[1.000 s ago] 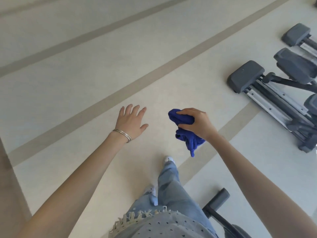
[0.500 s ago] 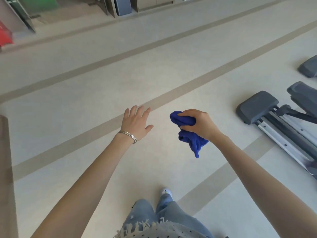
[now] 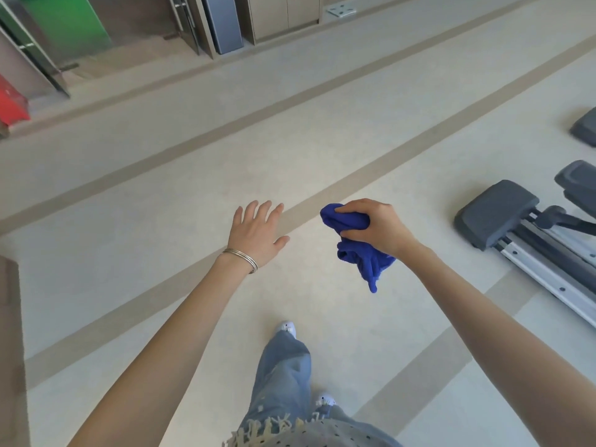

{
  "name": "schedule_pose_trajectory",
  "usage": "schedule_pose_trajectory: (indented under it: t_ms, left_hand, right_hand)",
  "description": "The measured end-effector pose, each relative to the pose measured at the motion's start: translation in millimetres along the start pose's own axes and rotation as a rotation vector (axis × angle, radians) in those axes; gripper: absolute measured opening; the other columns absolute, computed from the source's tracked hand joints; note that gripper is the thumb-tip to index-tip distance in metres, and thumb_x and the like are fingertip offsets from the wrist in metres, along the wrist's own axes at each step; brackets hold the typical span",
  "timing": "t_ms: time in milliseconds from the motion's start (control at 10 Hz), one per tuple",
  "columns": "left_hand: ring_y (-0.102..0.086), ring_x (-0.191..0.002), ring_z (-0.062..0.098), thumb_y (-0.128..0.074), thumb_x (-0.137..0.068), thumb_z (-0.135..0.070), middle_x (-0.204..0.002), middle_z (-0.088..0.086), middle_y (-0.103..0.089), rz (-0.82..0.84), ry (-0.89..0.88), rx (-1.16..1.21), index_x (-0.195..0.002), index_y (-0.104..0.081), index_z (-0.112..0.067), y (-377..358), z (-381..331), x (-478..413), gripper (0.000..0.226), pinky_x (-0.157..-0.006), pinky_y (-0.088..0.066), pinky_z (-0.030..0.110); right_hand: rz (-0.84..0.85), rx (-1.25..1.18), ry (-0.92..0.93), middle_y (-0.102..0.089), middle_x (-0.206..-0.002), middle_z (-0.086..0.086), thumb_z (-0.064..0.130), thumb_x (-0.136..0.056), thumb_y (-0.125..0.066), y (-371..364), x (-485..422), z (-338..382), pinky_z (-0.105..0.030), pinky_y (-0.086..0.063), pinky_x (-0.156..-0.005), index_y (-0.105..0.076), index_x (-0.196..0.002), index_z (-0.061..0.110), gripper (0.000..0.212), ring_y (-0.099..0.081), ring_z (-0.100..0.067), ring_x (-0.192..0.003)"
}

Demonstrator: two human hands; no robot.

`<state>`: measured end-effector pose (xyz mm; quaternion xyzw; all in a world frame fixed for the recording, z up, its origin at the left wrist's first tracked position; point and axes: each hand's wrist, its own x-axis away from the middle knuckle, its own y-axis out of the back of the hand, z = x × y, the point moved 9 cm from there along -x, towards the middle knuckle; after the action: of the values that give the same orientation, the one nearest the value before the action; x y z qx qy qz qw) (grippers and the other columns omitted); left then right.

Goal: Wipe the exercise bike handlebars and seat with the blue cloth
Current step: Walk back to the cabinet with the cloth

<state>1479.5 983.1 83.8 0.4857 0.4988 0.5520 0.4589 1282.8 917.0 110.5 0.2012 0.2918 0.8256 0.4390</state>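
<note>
Right hand point(image 3: 377, 229), fingers clenched around a crumpled blue cloth point(image 3: 361, 250) held in mid-air above the pale striped floor point(image 3: 161, 195). Left hand point(image 3: 258, 233) empty, fingers spread flat. Grey exercise machine base point(image 3: 503, 217) lies at right, apart from both hands.

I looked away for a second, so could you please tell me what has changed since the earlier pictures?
The view lifted: the grey machine slid towards the right edge, and the far wall's green panel came into sight. Unchanged: the right hand grips the blue cloth, and the left hand is open and empty.
</note>
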Motion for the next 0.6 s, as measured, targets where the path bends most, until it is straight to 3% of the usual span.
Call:
schedule_pose_trajectory:
  t_ms: [200, 400, 600]
  left_hand:
    - [-0.017, -0.141, 0.029, -0.041, -0.091, -0.049, -0.154, 0.003, -0.022, -0.021, -0.035, 0.001, -0.147, -0.016, -0.023, 3.5, 26.6, -77.9, 0.067, -0.114, -0.016, 0.046]
    - [-0.018, -0.140, 0.030, -0.041, -0.091, -0.051, -0.154, 0.004, -0.023, -0.022, -0.068, 0.001, -0.148, -0.016, -0.022, 15.5, 61.7, -158.1, 0.068, -0.114, -0.018, 0.045]
    - [-0.018, -0.140, 0.030, -0.041, -0.092, -0.051, -0.154, 0.005, -0.022, -0.019, -0.103, 0.003, -0.148, -0.016, -0.021, 18.3, 81.3, -214.0, 0.068, -0.114, -0.019, 0.046]
  right_hand:
    - [-0.008, 0.008, -0.040, -0.062, -0.098, 0.014, 0.016, -0.069, -0.072, 3.0, -73.1, -3.6, -0.010, -0.039, -0.072, -0.066, -0.100, 0.032, 0.036, -0.056, -0.008, -0.088]
    - [-0.030, 0.033, -0.031, -0.063, -0.100, 0.012, 0.017, -0.070, -0.071, 7.4, -164.2, 13.4, -0.010, -0.037, -0.073, -0.066, -0.103, 0.031, 0.036, -0.055, -0.007, -0.088]
    - [-0.056, 0.013, -0.032, -0.063, -0.099, 0.009, 0.015, -0.070, -0.072, 10.6, -223.3, 22.1, 0.003, -0.033, -0.070, -0.067, -0.105, 0.026, 0.037, -0.054, -0.007, -0.087]
